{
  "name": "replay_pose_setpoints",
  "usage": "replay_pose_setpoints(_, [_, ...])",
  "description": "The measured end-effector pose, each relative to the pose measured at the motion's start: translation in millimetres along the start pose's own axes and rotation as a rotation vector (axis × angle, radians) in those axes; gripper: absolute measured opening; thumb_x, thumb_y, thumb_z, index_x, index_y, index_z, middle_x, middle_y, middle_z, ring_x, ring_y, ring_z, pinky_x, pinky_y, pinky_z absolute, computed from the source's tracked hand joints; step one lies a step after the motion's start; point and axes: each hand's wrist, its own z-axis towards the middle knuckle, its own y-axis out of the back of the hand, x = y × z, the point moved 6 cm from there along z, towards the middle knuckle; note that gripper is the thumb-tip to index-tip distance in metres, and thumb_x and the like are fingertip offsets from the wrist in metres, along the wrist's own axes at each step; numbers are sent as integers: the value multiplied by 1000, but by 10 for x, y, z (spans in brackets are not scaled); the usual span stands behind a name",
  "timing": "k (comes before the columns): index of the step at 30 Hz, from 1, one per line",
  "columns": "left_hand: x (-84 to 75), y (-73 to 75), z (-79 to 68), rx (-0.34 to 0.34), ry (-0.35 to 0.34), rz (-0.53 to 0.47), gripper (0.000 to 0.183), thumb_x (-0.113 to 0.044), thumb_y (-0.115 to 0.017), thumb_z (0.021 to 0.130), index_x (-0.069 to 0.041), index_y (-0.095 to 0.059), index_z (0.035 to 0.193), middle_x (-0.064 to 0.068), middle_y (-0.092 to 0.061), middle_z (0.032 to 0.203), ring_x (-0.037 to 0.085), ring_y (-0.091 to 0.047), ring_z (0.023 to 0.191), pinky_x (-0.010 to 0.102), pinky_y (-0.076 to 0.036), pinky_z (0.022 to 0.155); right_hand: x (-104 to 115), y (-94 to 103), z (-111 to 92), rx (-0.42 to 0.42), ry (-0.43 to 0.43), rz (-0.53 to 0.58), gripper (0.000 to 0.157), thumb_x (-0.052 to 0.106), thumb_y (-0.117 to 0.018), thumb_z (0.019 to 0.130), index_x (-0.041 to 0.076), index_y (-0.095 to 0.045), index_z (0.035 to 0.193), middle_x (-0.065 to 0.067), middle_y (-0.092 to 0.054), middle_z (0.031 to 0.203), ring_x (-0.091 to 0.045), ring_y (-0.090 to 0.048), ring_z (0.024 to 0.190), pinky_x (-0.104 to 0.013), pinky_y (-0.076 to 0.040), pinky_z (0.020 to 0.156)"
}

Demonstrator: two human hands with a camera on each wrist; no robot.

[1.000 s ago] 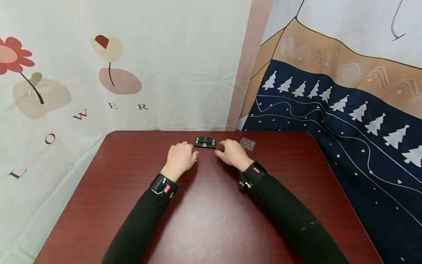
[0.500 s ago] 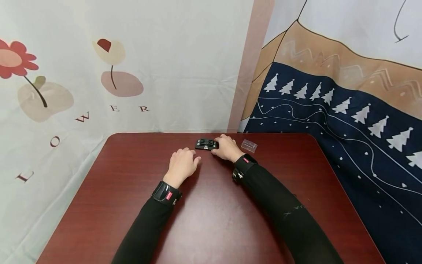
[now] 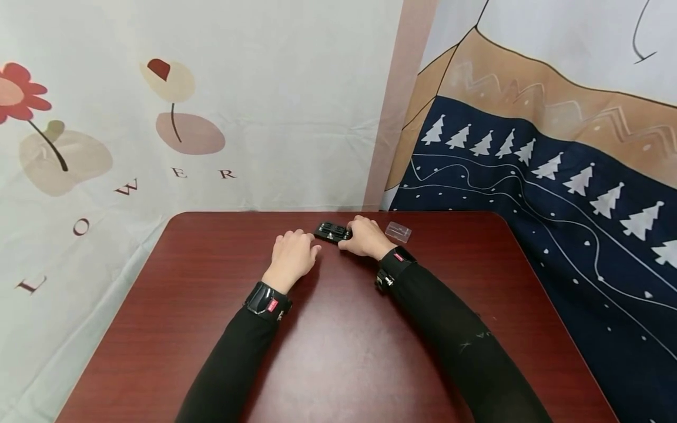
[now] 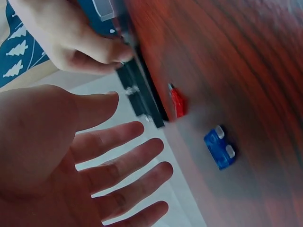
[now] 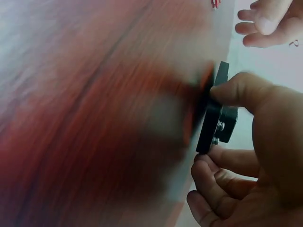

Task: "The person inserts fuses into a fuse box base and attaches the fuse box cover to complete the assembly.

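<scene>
At the back of the table, my right hand (image 3: 366, 238) pinches the right end of a black fuse block (image 3: 328, 231) between thumb and fingers. In the right wrist view the fuse block (image 5: 207, 130) stands out as a flat black plate with raised blocks and metal screws. My left hand (image 3: 291, 258) hovers just left of it, fingers loosely extended and holding nothing. Below those fingers, the left wrist view shows a blue blade fuse (image 4: 218, 150) with two silver prongs and a small red piece with a metal tip (image 4: 177, 102); the left hand hides both in the head view.
A clear plastic cover (image 3: 398, 232) lies right of the right hand. The reddish-brown table (image 3: 338, 352) ends just behind the fuse block, where a white printed curtain (image 3: 296, 117) and a navy tree-patterned one (image 3: 476, 176) hang.
The right hand has moved left from beside the fuse block and taken hold of its right end. The block now sits slightly turned. The left hand drew back a little, then moved forward again.
</scene>
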Motion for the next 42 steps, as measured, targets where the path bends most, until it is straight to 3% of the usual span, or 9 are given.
replay_pose_setpoints(3, [9,-6,38,-14,-34,-1,38,-33,-68,101,-8,-74,129,16,-73,120,41,-65,112,56,-49,95,-39,63,-96,-39,14,15,47,40,-76,82,5,-75,113,-8,-65,111,-26,-60,94,-43,-51,90])
replay_pose_setpoints(10, [-81,-108,72,54,-170,-56,53,-38,-70,100,-7,-65,143,17,-67,133,39,-58,125,56,-47,102,-112,144,-465,-103,71,55,47,39,-74,79,5,-76,111,-6,-66,107,-23,-61,91,-39,-53,81])
replay_pose_setpoints(17, [-253,-113,11,97,-306,-107,57,-45,-73,96,-8,-68,139,12,-67,120,33,-57,114,51,-47,102,-141,228,-893,-108,124,52,47,39,-75,82,7,-74,117,-4,-65,110,-21,-59,91,-40,-52,79])
replay_pose_setpoints(21, [-338,-148,-106,136,-365,-163,51,-47,-76,93,-11,-73,128,4,-68,100,22,-61,94,41,-52,87,-167,213,-1100,-73,164,63,41,36,-77,83,11,-74,115,0,-63,109,-18,-58,85,-37,-51,72])
replay_pose_setpoints(24, [-387,-201,-231,172,-377,-190,43,-48,-77,92,-13,-74,117,-1,-63,86,15,-58,77,36,-51,72,-178,152,-1223,-27,194,66,39,35,-78,84,13,-74,115,2,-61,107,-16,-56,85,-35,-49,71])
replay_pose_setpoints(29, [-464,-258,-418,216,-365,-154,38,-47,-78,91,-14,-77,110,0,-68,92,17,-62,79,39,-54,74,-174,37,-1347,41,214,35,42,35,-79,86,13,-74,121,3,-60,111,-15,-54,90,-35,-49,75])
replay_pose_setpoints(36, [-471,-301,-495,182,-358,-59,35,-48,-80,89,-14,-76,98,0,-68,92,19,-65,79,43,-58,72,-150,-90,-1345,53,252,2,45,33,-78,88,11,-73,127,2,-60,117,-14,-57,94,-35,-50,80])
replay_pose_setpoints(42, [-467,-277,-508,144,-355,-12,35,-44,-79,91,-11,-76,104,2,-69,95,24,-69,82,46,-60,71,-135,-93,-1302,30,234,-18,45,31,-79,89,10,-73,128,0,-59,118,-15,-57,92,-35,-51,79])
